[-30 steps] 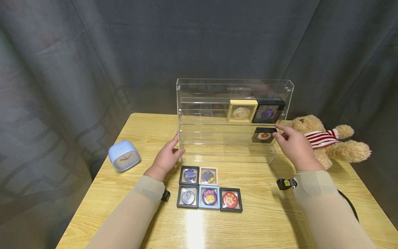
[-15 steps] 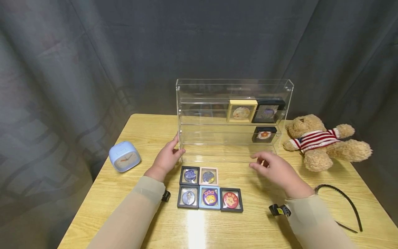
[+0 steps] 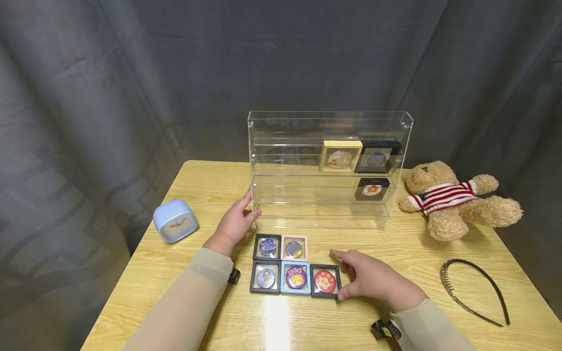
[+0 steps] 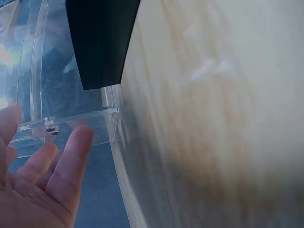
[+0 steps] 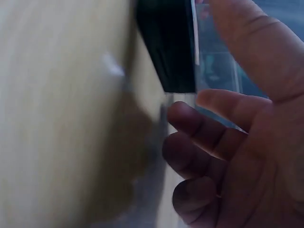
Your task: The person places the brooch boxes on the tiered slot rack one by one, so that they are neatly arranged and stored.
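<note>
A clear acrylic display rack [image 3: 285, 195] stands upright on the wooden table. My left hand [image 3: 231, 225] rests against its left end, fingers fairly straight along the side; the left wrist view shows the fingertips [image 4: 81, 135] at the panel. In front lie several small square frames holding round badges. Nearest my right hand [image 3: 373, 279] is the black frame with a red badge [image 3: 325, 282]; the thumb is at its lower right corner and the fingers are spread apart. Beside it lie a blue frame [image 3: 295, 278], a black portrait frame [image 3: 265, 277], another black frame [image 3: 267, 247] and a pink one [image 3: 294, 248].
On the rack stand a yellow frame [image 3: 340, 156], a large black frame [image 3: 378, 157] and a smaller black frame [image 3: 371, 189]. A blue clock [image 3: 175, 220] sits at left. A teddy bear [image 3: 452, 200] and a black headband [image 3: 476, 292] lie at right. Grey curtains [image 3: 219, 73] hang behind.
My right hand has come away from the small black frame on the rack, down and left to the red badge's frame. The left hand stays at the rack's end.
</note>
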A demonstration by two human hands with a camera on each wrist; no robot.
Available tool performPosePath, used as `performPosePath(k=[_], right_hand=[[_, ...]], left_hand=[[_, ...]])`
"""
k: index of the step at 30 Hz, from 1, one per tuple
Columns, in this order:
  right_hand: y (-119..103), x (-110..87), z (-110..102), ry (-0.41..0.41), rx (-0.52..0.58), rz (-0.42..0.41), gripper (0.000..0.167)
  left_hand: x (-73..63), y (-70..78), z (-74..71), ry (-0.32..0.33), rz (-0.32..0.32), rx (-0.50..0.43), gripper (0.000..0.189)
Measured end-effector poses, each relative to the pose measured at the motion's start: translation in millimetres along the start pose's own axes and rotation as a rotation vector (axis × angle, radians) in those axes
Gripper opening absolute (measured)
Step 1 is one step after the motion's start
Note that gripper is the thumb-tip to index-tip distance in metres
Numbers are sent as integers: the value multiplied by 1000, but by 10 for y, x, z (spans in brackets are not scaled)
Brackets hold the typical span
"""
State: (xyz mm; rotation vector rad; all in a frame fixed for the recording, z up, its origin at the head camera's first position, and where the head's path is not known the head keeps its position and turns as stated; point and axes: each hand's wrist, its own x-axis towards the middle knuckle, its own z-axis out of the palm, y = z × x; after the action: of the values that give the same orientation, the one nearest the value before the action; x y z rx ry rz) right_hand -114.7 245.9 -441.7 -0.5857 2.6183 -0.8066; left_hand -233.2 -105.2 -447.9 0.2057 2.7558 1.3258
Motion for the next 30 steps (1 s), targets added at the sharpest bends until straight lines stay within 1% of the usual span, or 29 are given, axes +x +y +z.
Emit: performPosePath(k=[2,4,9,11,17,22,25,30], right_hand=[[-4,-4,47,-16,6,-1,110],[-4,-6,86,-15,5,4,109],[6,-6,134,19,41,13,90],[11,-3,138,41,69,18,84],[44,29,125,122,110,54,80],[95,98,107,177,150,41,71],[103,134,76,215,171,57,64],[103,175,-42,291,154,81,56]], left_hand=[[3,0,-1,0,-2,7,75],[5,-2,-3,0,-7,11,75],[10,-2,-5,-4,-11,17,75],[10,-3,-3,-6,-10,20,75],[11,-9,2,-6,-3,22,75],[11,-9,0,-4,-7,13,75],[11,-15,3,-4,-7,5,75],[22,-25,15,-1,-13,8,74]])
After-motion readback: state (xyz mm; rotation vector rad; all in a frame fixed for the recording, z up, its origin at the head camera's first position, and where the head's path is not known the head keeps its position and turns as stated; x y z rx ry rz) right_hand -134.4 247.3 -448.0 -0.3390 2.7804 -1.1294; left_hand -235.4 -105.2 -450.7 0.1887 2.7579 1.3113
